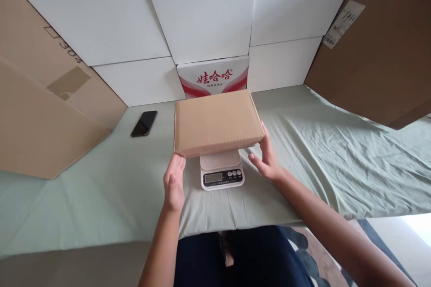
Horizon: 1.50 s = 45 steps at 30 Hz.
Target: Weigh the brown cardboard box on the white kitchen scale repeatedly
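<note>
A closed brown cardboard box [215, 121] is between my two hands, above a white kitchen scale [222, 174]. It hides the back of the scale, and I cannot tell whether it rests on the platform. My left hand [174, 183] grips the near left corner, its fingers partly tucked beneath. At the right end, my right hand [267, 157] has its fingers against the side, with the thumb apart near the lower edge. The scale's display looks blank, with round buttons beside it.
A black phone [144, 123] lies on the pale green cloth [117, 197] to the left. White boxes [205, 20] and a red-and-white printed carton [213, 76] form a wall behind. Large brown cardboard panels stand at left [50, 112] and right [380, 54]. Above the wall, a person's dark hair shows.
</note>
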Available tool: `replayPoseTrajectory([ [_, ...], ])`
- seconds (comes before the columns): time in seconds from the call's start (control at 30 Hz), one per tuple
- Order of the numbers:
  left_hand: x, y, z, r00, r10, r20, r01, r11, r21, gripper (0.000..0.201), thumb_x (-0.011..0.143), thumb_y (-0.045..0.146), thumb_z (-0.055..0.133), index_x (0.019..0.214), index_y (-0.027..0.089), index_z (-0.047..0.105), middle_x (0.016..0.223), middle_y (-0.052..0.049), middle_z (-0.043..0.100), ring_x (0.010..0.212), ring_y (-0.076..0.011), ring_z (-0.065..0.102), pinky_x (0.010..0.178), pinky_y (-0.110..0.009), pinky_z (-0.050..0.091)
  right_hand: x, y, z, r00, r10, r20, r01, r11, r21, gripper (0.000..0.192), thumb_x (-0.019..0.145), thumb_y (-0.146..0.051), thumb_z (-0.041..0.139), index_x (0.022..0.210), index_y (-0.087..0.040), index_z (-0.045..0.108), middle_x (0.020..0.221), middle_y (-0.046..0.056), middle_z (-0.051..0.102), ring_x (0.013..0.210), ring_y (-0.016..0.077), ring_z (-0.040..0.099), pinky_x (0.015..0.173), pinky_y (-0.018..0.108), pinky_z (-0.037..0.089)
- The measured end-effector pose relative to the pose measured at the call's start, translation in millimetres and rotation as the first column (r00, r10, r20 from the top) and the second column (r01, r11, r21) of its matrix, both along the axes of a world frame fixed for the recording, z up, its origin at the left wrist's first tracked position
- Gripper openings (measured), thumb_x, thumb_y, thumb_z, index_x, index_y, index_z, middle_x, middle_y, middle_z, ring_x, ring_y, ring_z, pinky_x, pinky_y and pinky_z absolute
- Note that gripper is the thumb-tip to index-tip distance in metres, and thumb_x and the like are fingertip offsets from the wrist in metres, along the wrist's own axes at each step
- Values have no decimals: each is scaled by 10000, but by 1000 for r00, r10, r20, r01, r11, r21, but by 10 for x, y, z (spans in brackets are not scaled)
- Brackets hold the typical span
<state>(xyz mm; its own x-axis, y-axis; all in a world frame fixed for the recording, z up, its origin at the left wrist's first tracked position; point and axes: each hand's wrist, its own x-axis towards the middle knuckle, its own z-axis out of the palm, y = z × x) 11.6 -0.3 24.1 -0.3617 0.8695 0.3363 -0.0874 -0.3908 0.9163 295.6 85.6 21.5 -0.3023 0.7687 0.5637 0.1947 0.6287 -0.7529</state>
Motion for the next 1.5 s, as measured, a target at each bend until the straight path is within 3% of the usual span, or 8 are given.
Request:
replayPoseTrajectory([
  [0.13,38,-273,-105,999,18,30,-18,1000,-19,875,835,846,582,1441,224,688,1617,-162,562,1585,-409,399,1316,-566,299,75,-196,-119,1000,12,24,-12,1000,17,889,984,-590,583,1693,-470,60,1802,-6,199,1678,398,170,1360,727,159],
  [0.4,28,-252,-49,1000,-10,0,10,997,-73,964,824,909,502,1495,231,643,1661,-162,508,1610,-411,346,1316,-557,294,29,-201,-129,999,10,-36,-13,996,-83,836,996,-618,555,1689,-472,112,1772,30,257,1635,378,290,1317,669,325],
  [0.6,-257,-194,51,998,34,56,-31,998,-59,875,923,881,298,1544,335,584,1751,-49,384,1665,-307,237,1347,-471,226,105,-163,-8,969,-160,-187,130,978,-160,780,984,-676,526,1671,-464,225,1659,73,454,1536,391,457,1250,691,397],
  [0.83,-199,-107,-1,998,-44,37,52,965,-256,814,900,803,525,1485,247,634,1590,-162,587,1545,-373,472,1276,-546,352,19,-228,163,979,58,-195,-117,945,-304,748,974,-657,581,1644,-473,304,1769,-27,344,1595,366,404,1291,621,401],
  [1.07,-168,822,327,998,-59,7,60,996,-65,768,879,789,590,1393,226,675,1532,-156,640,1526,-339,504,1236,-457,412,-225,501,445,947,20,-320,-78,983,-168,788,920,-688,601,1608,-403,345,1731,-2,397,1593,362,382,1305,593,376],
  [1.23,-149,1538,20,992,69,105,-56,991,-123,763,832,813,628,1244,176,712,1455,-194,685,1472,-341,568,1209,-453,451,-500,1090,118,906,-26,-423,-61,980,-190,796,879,-593,604,1586,-345,334,1723,13,390,1611,330,329,1368,557,240],
  [1.37,-168,1645,-247,983,89,158,-54,975,-214,670,874,753,626,1196,176,731,1429,-191,706,1437,-329,606,1181,-440,489,-524,1188,-182,911,-53,-408,-77,952,-295,746,881,-519,575,1569,-337,352,1685,8,448,1598,322,352,1368,547,232],
  [1.5,-276,1621,-250,986,124,107,-94,963,-253,580,921,685,592,1135,172,756,1356,-194,745,1384,-321,650,1134,-446,520,-416,1289,-300,916,-40,-399,-107,934,-340,748,854,-492,577,1563,-380,368,1650,-19,496,1571,302,412,1350,553,287],
])
